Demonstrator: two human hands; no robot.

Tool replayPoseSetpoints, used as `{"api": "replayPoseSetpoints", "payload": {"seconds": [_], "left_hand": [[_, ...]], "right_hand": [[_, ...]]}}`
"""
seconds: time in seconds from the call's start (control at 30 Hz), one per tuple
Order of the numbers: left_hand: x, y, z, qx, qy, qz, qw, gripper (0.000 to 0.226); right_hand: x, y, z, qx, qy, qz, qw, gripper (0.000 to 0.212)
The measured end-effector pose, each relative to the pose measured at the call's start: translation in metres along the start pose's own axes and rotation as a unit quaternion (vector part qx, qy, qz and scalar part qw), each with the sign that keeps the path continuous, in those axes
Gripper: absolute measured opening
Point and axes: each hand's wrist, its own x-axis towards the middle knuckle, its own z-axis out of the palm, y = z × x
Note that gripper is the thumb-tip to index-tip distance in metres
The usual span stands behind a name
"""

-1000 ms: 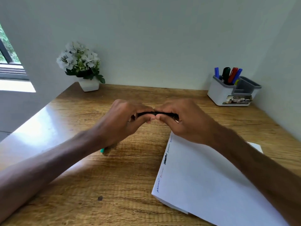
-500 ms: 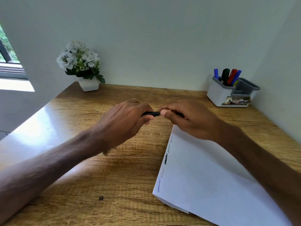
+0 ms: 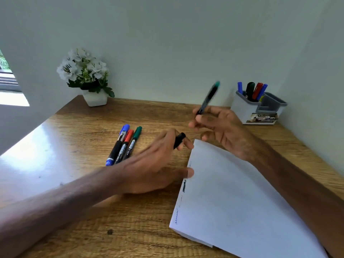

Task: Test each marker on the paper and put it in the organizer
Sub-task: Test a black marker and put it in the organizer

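Four markers (image 3: 252, 91) standing, organizer's (image 3: 242, 109) tall compartment

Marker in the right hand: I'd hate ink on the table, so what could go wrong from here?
1. The marker is pinched near its lower end by the right hand and looks blurred, so it might slip or mark the table rather than the paper.
2. The left hand holds the cap only between fingertips; it could drop and roll off.
3. Three markers lie loose beside the left wrist and could be nudged away.
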Motion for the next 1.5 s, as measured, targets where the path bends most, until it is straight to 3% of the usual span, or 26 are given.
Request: {"api": "replayPoseSetpoints", "payload": {"seconds": [0.17, 0.4, 0.67, 0.8, 1.0, 1.33, 1.5], "left_hand": [[0.001, 0.003, 0.003, 0.008, -0.041, 0.0, 0.999, 0.037], [0.002, 0.004, 0.0, 0.022, -0.04, -0.021, 0.999, 0.049], [0.004, 0.002, 0.001, 0.014, -0.04, -0.043, 0.998, 0.067], [0.004, 0.003, 0.003, 0.026, -0.024, -0.042, 0.998, 0.064], [0.003, 0.0, 0.005, 0.006, 0.008, -0.013, 1.0, 0.068], [0.004, 0.001, 0.002, 0.014, -0.039, -0.045, 0.998, 0.058], [0.005, 0.001, 0.003, 0.011, -0.04, -0.046, 0.998, 0.057]], "right_hand": [[0.0, 0.011, 0.015, -0.085, 0.063, 0.002, 0.994, 0.026], [-0.014, -0.004, 0.008, -0.048, 0.086, -0.017, 0.995, 0.033], [-0.054, 0.011, 0.005, -0.08, 0.04, 0.012, 0.996, 0.019], [-0.052, 0.019, 0.013, -0.108, 0.037, 0.006, 0.993, 0.007], [-0.049, 0.027, 0.014, -0.164, 0.061, -0.05, 0.983, 0.018], [-0.039, 0.029, 0.017, -0.246, 0.03, -0.095, 0.964, 0.018], [-0.039, 0.029, 0.018, -0.276, 0.028, -0.124, 0.953, 0.006]]}}
